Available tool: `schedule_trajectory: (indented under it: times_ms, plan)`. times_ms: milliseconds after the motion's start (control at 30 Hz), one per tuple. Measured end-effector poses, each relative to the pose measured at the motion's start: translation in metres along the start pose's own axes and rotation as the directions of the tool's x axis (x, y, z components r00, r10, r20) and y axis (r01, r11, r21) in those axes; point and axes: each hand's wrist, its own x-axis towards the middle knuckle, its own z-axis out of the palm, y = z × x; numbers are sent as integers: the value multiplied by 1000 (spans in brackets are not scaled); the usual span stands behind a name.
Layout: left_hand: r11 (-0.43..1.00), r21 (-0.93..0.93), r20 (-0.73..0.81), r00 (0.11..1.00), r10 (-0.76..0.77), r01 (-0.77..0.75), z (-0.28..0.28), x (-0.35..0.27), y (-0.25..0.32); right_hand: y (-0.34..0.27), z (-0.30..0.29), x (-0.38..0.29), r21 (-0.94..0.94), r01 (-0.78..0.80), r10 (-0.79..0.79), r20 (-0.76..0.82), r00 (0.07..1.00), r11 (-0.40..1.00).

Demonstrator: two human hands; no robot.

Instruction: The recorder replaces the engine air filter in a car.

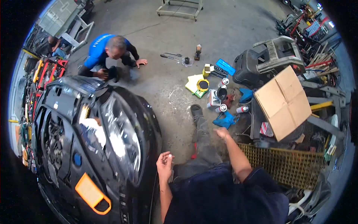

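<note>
Beside the front bumper of a black car [148, 123], my left hand [164, 166] is raised with its fingers loosely curled and nothing seen in it. Over my outstretched leg, my right hand [221, 133] extends just short of a crumpled blue plastic bag or glove [225, 119]; its palm side is hidden. Past it on the floor stand spray cans [221, 108], a metal can [213, 98] and a dark cup [222, 93]. An orange-rimmed panel air filter [89, 189] lies on the car's front, below a blue cap [77, 160] and beside the headlight [120, 140].
A person [102, 53] in blue crouches at the bumper's far end, one hand on the floor. Ratchets [170, 56], a yellow box [207, 70] and a socket set [219, 71] lie ahead. A flattened cardboard box [284, 103] and yellow grating [282, 161] stand right.
</note>
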Motion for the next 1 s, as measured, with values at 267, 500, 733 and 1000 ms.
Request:
schedule_trajectory:
  times_ms: [267, 500, 733, 1000]
  plan:
    - [862, 5, -393, 794, -464, 506, 44, 117, -113, -137, 129, 325, 431, -458, 362, 290, 886, 777]
    - [196, -33, -310, 177, -934, 980, 107, 167, -180, 37, 87, 665, 636, -266, 525, -258, 811, 724]
    - [459, -49, -191, 443, -876, 887, 62, 96, -174, -67, 128, 595, 748, -421, 407, 220, 887, 513]
    - [632, 320, -312, 709, -632, 705, 97, 178, -92, -197, 6, 329, -265, 84, -185, -383, 905, 961]
